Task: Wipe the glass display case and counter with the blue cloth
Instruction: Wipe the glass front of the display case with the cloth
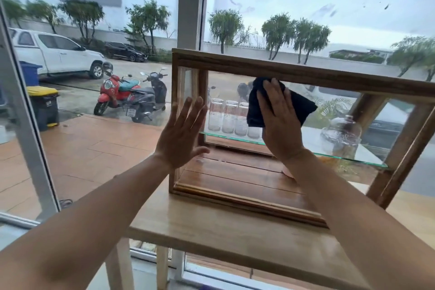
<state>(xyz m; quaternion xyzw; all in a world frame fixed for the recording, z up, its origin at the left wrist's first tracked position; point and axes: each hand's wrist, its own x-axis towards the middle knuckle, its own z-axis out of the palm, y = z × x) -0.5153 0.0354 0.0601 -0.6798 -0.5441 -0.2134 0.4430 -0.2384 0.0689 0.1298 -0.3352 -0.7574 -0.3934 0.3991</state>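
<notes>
**Cloth pressed to the case's front glass, near the top rail**

The right hand (280, 120) lies flat, fingers spread, pinning the dark blue cloth (277, 106) against the front pane of the glass display case (294, 75), just under the wooden top rail. The left hand (181, 132) is open and empty, palm on the pane at the case's left edge. The case sits on the pale wooden worktop (211, 223), its left side close to the worktop's left edge; bare wood lies in front. Inside, upturned glass jars (229, 116) stand on a glass shelf (235, 138), partly hidden by the cloth and hand. A glass dome (341, 134) at right is blurred by reflections. The case's right end is cut off by the picture's edge.
</notes>
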